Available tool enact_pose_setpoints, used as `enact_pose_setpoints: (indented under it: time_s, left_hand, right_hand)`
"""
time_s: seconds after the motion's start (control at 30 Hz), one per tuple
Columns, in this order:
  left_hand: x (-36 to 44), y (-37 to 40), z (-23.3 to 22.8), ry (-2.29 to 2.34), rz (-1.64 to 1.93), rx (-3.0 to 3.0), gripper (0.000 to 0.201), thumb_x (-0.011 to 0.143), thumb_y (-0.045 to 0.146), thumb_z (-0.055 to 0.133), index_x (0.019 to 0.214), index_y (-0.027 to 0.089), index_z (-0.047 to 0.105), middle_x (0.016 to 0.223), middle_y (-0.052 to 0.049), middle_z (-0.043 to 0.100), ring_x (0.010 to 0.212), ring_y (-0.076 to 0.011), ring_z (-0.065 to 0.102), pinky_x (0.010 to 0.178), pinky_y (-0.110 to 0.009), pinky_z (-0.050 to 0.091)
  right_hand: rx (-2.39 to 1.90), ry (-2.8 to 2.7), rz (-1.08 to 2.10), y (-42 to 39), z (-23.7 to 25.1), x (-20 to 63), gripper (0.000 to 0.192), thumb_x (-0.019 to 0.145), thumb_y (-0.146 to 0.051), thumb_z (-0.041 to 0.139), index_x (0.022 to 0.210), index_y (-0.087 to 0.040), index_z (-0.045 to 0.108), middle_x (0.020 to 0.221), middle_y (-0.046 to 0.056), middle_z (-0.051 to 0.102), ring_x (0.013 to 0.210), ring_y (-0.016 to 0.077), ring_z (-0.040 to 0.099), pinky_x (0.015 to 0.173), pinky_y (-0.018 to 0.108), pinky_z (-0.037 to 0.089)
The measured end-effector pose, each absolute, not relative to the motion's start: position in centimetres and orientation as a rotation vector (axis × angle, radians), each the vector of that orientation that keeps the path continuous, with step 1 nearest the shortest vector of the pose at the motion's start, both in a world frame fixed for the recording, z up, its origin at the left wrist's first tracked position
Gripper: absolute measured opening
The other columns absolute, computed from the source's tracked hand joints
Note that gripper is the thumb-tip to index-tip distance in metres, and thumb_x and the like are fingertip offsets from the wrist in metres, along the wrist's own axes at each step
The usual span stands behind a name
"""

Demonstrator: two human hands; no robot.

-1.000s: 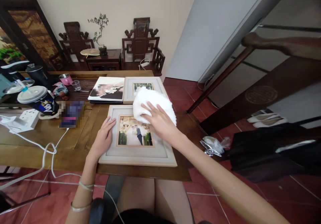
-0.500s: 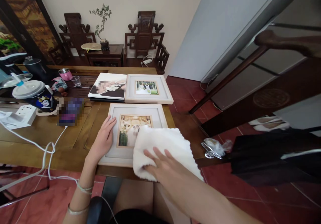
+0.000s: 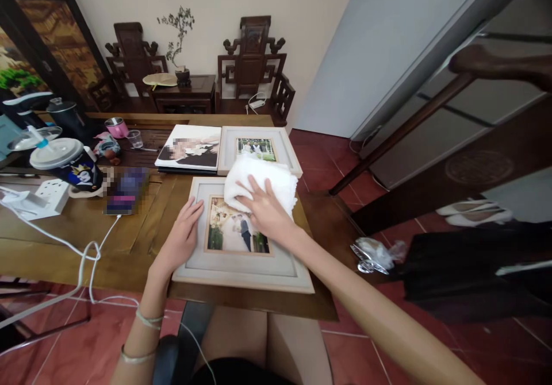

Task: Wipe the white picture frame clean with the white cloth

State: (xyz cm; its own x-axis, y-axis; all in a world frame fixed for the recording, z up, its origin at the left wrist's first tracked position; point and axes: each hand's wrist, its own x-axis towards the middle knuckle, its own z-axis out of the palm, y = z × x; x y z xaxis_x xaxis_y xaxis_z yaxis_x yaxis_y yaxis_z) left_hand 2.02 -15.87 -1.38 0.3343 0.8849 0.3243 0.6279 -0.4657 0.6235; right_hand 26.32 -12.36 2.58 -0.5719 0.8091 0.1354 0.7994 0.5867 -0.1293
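A light wooden picture frame (image 3: 185, 273) lies flat near the table's front edge, with a wedding photo (image 3: 235, 233) in its wide pale mount. My left hand (image 3: 183, 230) rests on the frame's left side, fingers stretched out and lying flat. Over the upper right of this frame, my right hand (image 3: 269, 212) presses a bunched white cloth (image 3: 259, 172), its fingers partly spread on it. The cloth hides the frame's top right part and overlaps the lower edge of a second picture frame (image 3: 291, 149) behind.
Left of the second frame lies a flat stack with a black-and-white photo print (image 3: 190, 149) on top. A phone (image 3: 127, 189) on a white cable, a lidded cup (image 3: 77, 166), a pink mug (image 3: 116, 126) and a white power strip (image 3: 47, 198) occupy the table's left side. A wooden chair (image 3: 431, 184) stands at right.
My right hand has moved the cloth up and away from me, from the frame's lower right to its upper edge. More of the wedding photo shows. My left hand stays on the frame.
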Motion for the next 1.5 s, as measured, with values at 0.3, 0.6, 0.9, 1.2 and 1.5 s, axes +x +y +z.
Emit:
enact_pose_setpoints:
  time_s: [0.3, 0.6, 0.9, 1.2, 1.5]
  left_hand:
    - [2.2, -15.8, -1.7, 1.364, 0.938, 2.21, 0.046, 0.094, 0.015, 0.031, 0.136, 0.02, 0.047, 0.144, -0.01, 0.046, 0.143, -0.0209, 0.024, 0.116, -0.049, 0.024]
    - [2.1, -15.8, -1.7, 1.366, 0.922, 2.234, 0.045, 0.094, 0.016, 0.031, 0.136, 0.019, 0.047, 0.144, -0.01, 0.046, 0.143, -0.0216, 0.025, 0.116, -0.049, 0.025]
    - [2.2, -15.8, -1.6, 1.375, 0.9, 2.212, 0.045, 0.098, 0.028, 0.031, 0.139, 0.016, 0.042, 0.147, -0.012, 0.041, 0.143, -0.0223, 0.025, 0.117, -0.046, 0.021]
    - [2.6, -16.6, -0.2, 1.37, 0.984, 2.117, 0.06, 0.099, 0.042, 0.027, 0.151, 0.02, 0.009, 0.16, -0.009, 0.009, 0.146, -0.0229, 0.005, 0.119, -0.044, 0.01]
    - [2.4, -17.2, -0.3, 1.241, 1.066, 1.992, 0.069, 0.094, 0.059, 0.011, 0.15, 0.02, 0.018, 0.158, -0.008, 0.017, 0.145, -0.0238, 0.015, 0.119, -0.043, 0.01]
  right_hand:
    - [-1.331, -2.898, 0.397, -19.0, 4.8, 25.5, 0.067, 0.067, 0.007, 0.045, 0.126, -0.02, 0.06, 0.151, 0.01, 0.033, 0.14, 0.0416, 0.015, 0.107, 0.069, 0.017]
    - [-0.984, -2.916, 0.903, -24.2, 7.8, 25.7, 0.067, 0.064, 0.004, 0.041, 0.123, -0.023, 0.06, 0.152, 0.002, 0.033, 0.143, 0.0326, 0.013, 0.112, 0.062, 0.018]
    - [-1.335, -2.777, 0.127, -13.9, 2.8, 23.3, 0.064, 0.072, 0.003, 0.048, 0.133, -0.018, 0.052, 0.155, 0.006, 0.025, 0.142, 0.0392, 0.004, 0.112, 0.065, 0.01]
    - [-1.271, -2.828, 0.144, -11.6, 3.8, 18.0, 0.06, 0.078, -0.002, 0.05, 0.137, -0.015, 0.046, 0.156, 0.01, 0.023, 0.141, 0.0437, 0.006, 0.107, 0.071, 0.013]
    - [-0.895, -3.072, 0.482, -19.8, 6.1, 20.3, 0.053, 0.075, 0.0, 0.05, 0.125, -0.017, 0.058, 0.153, 0.011, 0.031, 0.141, 0.0409, 0.015, 0.109, 0.066, 0.021]
